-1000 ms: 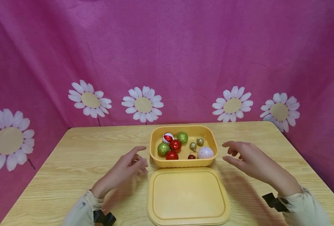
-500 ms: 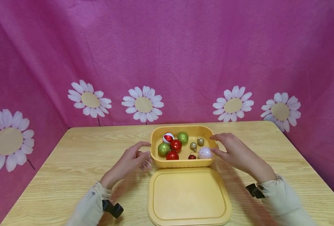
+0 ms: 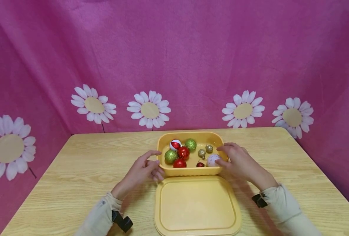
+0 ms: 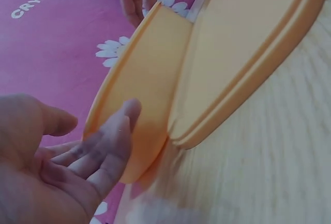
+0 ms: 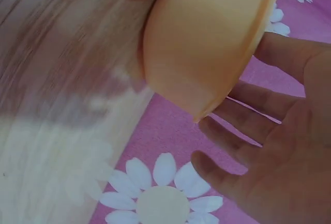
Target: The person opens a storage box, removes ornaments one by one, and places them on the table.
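Observation:
A yellow plastic box (image 3: 189, 171) stands on the table with several Christmas baubles in it: green glitter baubles (image 3: 171, 156), red baubles (image 3: 183, 152), a red-and-white bauble (image 3: 175, 144), small gold ones (image 3: 209, 149), a small dark red one (image 3: 200, 164) and a pale speckled ball (image 3: 213, 160). At the box's left end is my left hand (image 3: 140, 170), fingers extended along the outer wall and thumb near the rim. My right hand (image 3: 240, 162) is at the right end, thumb and forefinger over the rim. In the right wrist view its fingers (image 5: 245, 113) look fairly straight beside the rim.
A flat yellow lid (image 3: 196, 206) lies on the wooden table (image 3: 83, 170) directly in front of the box. Behind the table hangs a pink cloth (image 3: 192, 65) printed with white daisies. Each wrist wears a black camera strap.
My right hand has moved left from beside the box to its right end. The left hand has come slightly right, up to the left end. Box, baubles and lid look nearly unmoved.

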The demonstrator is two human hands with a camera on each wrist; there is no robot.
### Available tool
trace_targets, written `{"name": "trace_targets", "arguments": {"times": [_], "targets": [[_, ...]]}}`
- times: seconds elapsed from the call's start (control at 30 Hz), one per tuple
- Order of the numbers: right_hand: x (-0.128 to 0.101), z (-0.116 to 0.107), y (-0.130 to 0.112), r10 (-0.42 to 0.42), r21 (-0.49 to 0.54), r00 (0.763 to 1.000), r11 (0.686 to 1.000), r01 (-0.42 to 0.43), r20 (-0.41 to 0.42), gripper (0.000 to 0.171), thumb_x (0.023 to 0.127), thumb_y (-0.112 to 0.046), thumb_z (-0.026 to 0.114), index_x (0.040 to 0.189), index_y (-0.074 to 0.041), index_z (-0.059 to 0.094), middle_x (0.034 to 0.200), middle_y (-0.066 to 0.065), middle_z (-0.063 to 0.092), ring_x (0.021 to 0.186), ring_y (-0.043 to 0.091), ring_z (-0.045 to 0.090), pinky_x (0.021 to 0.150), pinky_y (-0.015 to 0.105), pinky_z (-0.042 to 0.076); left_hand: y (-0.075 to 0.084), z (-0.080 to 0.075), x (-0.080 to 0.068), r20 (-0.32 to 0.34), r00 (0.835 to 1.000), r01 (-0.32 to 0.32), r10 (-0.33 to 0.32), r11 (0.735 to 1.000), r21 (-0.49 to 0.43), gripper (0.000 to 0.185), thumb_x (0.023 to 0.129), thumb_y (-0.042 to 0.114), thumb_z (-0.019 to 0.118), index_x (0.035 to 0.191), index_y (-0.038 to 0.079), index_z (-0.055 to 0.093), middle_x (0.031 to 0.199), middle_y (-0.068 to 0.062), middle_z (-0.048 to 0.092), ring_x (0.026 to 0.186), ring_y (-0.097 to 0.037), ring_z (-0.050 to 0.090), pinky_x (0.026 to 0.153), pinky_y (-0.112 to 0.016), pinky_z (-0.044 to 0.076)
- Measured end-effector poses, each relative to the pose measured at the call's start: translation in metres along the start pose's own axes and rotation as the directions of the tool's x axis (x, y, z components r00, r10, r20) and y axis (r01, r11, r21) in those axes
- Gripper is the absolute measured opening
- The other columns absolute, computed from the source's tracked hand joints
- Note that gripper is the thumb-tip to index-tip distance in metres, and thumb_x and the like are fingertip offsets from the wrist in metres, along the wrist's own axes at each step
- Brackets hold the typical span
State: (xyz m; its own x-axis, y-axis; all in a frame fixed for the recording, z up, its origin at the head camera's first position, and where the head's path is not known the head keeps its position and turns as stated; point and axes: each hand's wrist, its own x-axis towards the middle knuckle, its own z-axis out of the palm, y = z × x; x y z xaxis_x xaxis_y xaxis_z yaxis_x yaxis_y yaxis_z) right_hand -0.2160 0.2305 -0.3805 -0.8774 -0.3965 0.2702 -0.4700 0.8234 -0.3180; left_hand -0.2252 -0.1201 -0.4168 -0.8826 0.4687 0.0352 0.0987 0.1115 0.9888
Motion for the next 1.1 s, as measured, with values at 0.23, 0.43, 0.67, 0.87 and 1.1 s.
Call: {"name": "trace_targets", "arguments": {"times": [0.23,0.43,0.67,0.87,1.1], "targets": [[0.002,0.001,0.000,0.086,0.095,0.992,0.991,-0.095,0.093,0.041,0.091,-0.024,0.072,0.117,0.007,0.065,0.109,0.020,0.070,0.103,0.039,0.064,0.091,0.056,0.050,-0.001,0.005,0.001,-0.026,1.000,0.006,-0.007,0.999,-0.054,0.039,0.107,0.010,0.045,0.141,-0.008,0.040,0.088,-0.031,0.070,0.066,-0.019,0.072,0.061,-0.032,0.060],[0.004,0.009,-0.001,0.107,0.127,0.987,0.984,-0.122,0.122,0.039,0.094,-0.023,0.068,0.121,0.005,0.064,0.107,0.018,0.071,0.101,0.038,0.065,0.091,0.055,0.051,0.001,0.008,0.000,-0.016,1.000,0.011,-0.012,0.998,-0.070,0.039,0.105,0.004,0.044,0.142,-0.008,0.040,0.090,-0.029,0.070,0.068,-0.018,0.072,0.063,-0.028,0.060],[0.003,0.017,0.001,0.050,0.138,0.998,0.989,-0.056,0.046,0.035,0.093,-0.018,0.069,0.120,0.005,0.066,0.107,0.018,0.071,0.101,0.038,0.066,0.091,0.055,0.051,0.001,0.009,0.000,-0.056,0.998,0.009,-0.012,0.998,-0.064,0.032,0.104,0.001,0.045,0.132,-0.014,0.046,0.089,-0.031,0.070,0.068,-0.018,0.072,0.062,-0.025,0.058],[0.004,0.017,0.005,0.031,0.151,0.999,0.988,-0.036,0.036,0.035,0.094,-0.020,0.070,0.121,0.002,0.067,0.105,0.014,0.072,0.096,0.030,0.067,0.089,0.052,0.052,0.001,0.009,0.001,-0.074,0.997,0.012,-0.015,0.999,-0.044,0.027,0.104,0.002,0.047,0.125,-0.013,0.052,0.086,-0.030,0.071,0.066,-0.020,0.071,0.061,-0.028,0.059],[0.005,0.017,0.006,0.023,0.171,1.000,0.985,-0.024,0.006,0.036,0.091,-0.018,0.073,0.121,0.002,0.067,0.109,0.015,0.071,0.102,0.034,0.066,0.093,0.055,0.050,-0.001,0.008,0.001,-0.093,0.996,0.007,-0.009,1.000,-0.016,0.027,0.100,0.002,0.053,0.124,-0.012,0.054,0.082,-0.027,0.070,0.064,-0.019,0.068,0.062,-0.034,0.060]]}}
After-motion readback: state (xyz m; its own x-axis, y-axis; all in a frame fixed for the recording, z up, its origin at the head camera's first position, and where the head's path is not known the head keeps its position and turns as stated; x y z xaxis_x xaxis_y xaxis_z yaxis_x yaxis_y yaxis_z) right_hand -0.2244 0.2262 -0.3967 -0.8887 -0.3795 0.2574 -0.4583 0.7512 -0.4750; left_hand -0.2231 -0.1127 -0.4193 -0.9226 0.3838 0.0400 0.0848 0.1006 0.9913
